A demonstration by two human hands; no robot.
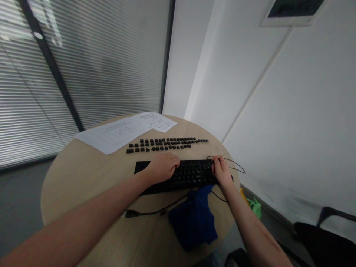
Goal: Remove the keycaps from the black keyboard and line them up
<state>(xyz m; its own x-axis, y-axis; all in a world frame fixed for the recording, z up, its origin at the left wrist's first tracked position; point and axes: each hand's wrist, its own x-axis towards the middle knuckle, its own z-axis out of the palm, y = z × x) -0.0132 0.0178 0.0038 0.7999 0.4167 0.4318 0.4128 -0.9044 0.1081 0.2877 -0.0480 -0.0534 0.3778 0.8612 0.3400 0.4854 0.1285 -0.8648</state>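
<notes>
A black keyboard (191, 173) lies across the round table in front of me. My left hand (163, 167) rests over its left part with the fingers curled together; whatever may be between them is hidden. At the keyboard's right end, my right hand (221, 170) is closed in a pinch on a thin wire tool (208, 163), whose exact kind is too small to make out. Loose black keycaps (167, 143) lie in rows beyond the keyboard. A dark blue cloth (193, 218) lies crumpled at its near side.
Printed paper sheets (116, 133) lie at the table's far left. The keyboard's cable, with a USB plug (132, 213), runs along the near side of the round table (63, 193). A thin black cord (239, 167) loops past the right edge. A black chair (325, 241) stands at right.
</notes>
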